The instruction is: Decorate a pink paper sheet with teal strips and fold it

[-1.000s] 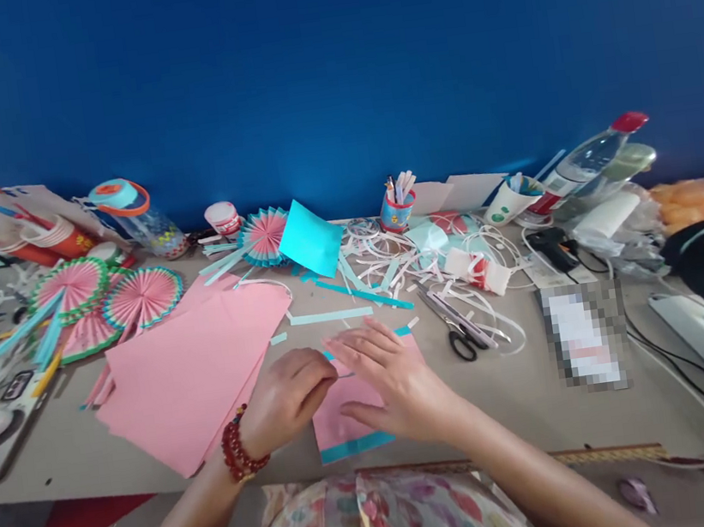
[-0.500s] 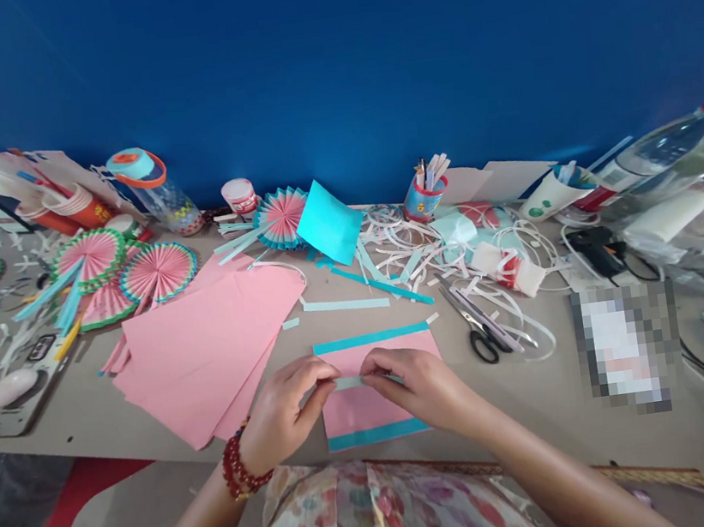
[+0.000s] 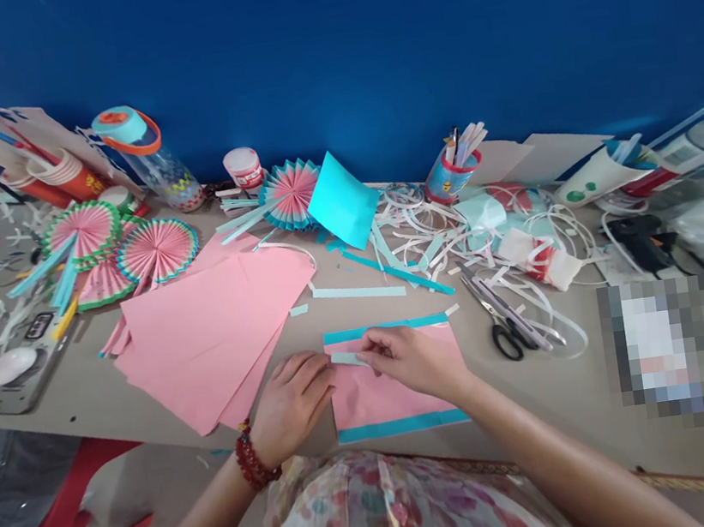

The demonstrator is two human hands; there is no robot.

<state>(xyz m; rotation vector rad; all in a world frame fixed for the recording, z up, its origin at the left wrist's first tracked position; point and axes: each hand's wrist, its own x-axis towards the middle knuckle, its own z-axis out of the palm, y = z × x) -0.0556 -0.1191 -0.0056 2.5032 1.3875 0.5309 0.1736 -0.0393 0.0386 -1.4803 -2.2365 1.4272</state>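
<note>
A pink paper sheet (image 3: pixel 383 398) with blue strips along its top and bottom edges lies in front of me. My right hand (image 3: pixel 407 362), fingers pinched, grips a pale green paper strip (image 3: pixel 347 358) over the upper part of this sheet. My left hand (image 3: pixel 301 398) rests flat at the sheet's left edge, fingertips by the strip's left end. Whether those fingertips press on the strip I cannot tell. Just beyond the sheet lie another pale strip (image 3: pixel 359 293) and a small pale scrap (image 3: pixel 298 310).
Large pink sheets (image 3: pixel 218 333) are stacked to the left, beside folded paper fans (image 3: pixel 157 251). Scissors (image 3: pixel 504 334) and tangled paper strips (image 3: pixel 416 229) lie to the right. A glue gun (image 3: pixel 641 243) is farther right. A bottle (image 3: pixel 158 172) stands at the back.
My left hand has gone from pinching the strip to lying flat. The strip has moved up the pink sheet with my right hand. The camera view has shifted slightly.
</note>
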